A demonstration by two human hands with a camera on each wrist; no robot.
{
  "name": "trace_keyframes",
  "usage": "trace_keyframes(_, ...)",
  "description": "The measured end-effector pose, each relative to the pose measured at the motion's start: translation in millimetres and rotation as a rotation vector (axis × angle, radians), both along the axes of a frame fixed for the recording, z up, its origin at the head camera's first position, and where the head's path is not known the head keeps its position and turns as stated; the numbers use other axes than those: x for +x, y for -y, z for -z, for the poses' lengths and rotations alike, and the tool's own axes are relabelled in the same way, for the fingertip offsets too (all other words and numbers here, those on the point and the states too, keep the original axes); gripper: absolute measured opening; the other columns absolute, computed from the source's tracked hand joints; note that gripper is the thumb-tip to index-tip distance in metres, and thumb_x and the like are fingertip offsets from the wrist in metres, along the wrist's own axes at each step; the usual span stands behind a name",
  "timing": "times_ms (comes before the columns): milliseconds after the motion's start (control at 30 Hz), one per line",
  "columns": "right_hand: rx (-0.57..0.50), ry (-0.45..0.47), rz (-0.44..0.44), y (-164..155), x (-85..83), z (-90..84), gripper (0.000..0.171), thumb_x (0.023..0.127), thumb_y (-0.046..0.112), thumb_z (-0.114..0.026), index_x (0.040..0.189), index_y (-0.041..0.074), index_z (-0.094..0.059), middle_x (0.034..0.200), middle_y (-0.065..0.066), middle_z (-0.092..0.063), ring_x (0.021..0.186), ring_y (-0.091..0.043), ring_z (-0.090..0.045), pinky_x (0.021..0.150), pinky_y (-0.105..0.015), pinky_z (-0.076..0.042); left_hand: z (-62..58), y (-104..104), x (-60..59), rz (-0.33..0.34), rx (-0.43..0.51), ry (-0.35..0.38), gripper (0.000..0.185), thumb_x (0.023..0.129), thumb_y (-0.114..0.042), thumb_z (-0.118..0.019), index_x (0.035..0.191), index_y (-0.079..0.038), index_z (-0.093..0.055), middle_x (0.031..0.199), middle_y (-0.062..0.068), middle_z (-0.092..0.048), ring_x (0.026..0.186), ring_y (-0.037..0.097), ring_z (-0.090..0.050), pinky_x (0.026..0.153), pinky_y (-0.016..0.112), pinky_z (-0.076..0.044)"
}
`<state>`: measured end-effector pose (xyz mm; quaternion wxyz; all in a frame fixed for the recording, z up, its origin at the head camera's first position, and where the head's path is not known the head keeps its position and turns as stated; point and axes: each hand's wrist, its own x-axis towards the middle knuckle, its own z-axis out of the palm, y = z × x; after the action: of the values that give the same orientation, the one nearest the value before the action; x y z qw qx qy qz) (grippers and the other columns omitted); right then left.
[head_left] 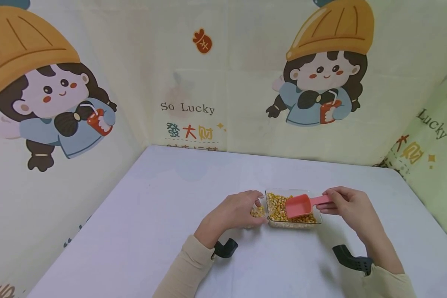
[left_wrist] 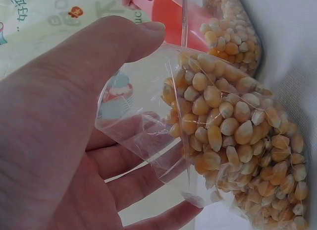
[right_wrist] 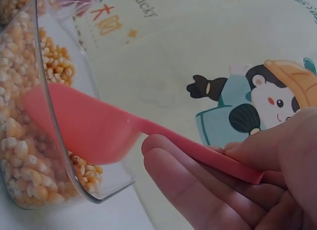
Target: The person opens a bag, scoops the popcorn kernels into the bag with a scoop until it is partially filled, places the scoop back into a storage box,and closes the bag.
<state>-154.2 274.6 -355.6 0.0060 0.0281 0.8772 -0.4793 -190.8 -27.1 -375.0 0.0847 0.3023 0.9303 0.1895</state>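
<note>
A clear rectangular container (head_left: 318,218) full of yellow corn kernels (head_left: 276,207) sits on the white table. My right hand (head_left: 348,207) pinches the handle of a pink plastic scoop (head_left: 299,205), whose bowl lies over the kernels; the scoop (right_wrist: 89,126) reaches across the container's clear wall (right_wrist: 52,121). My left hand (head_left: 235,212) holds a small clear plastic bag (left_wrist: 148,121) partly filled with corn kernels (left_wrist: 233,136), just left of the container, thumb on top and fingers underneath.
The white table (head_left: 164,215) is closed in on three sides by cream fabric walls (head_left: 141,74) printed with cartoon girls. Black wrist-camera mounts (head_left: 225,248) sit under both forearms.
</note>
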Motion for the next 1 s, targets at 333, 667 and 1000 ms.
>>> trace_keyframes(333, 0.065, -0.046, 0.028, -4.3, 6.6, -8.2, 0.049, 0.106, 0.030, -0.044, 0.128, -0.012, -0.053, 0.104, -0.024, -0.072, 0.078, -0.010, -0.075, 0.071, -0.028, -0.059, 0.4, 0.6, -0.6, 0.002, 0.008, 0.001, 0.065, 0.087, -0.048, -0.072, 0.138, -0.013, -0.052, 0.112, -0.008, -0.065, 0.091, 0.005, -0.057, 0.078, 0.024, -0.050)
trace_keyframes(667, 0.134, -0.093, 0.077, -3.6, 10.2, -13.2, 0.044, 0.106, 0.025, -0.046, 0.124, -0.013, -0.056, 0.101, -0.027, -0.071, 0.074, -0.012, -0.074, 0.064, -0.024, -0.058, 0.0, 1.3, -0.8, 0.010, 0.010, -0.006, 0.065, 0.086, -0.048, -0.072, 0.137, -0.012, -0.052, 0.112, -0.008, -0.066, 0.089, 0.004, -0.057, 0.076, 0.024, -0.049)
trace_keyframes(1000, 0.150, -0.095, 0.065, 3.3, 7.5, -8.0, 0.040, 0.105, 0.022, -0.046, 0.121, -0.013, -0.057, 0.100, -0.028, -0.071, 0.072, -0.014, -0.074, 0.063, -0.024, -0.058, -1.6, 0.4, 0.2, 0.006, 0.005, -0.009, 0.065, 0.087, -0.049, -0.071, 0.137, -0.013, -0.052, 0.112, -0.009, -0.066, 0.089, 0.004, -0.057, 0.077, 0.023, -0.049)
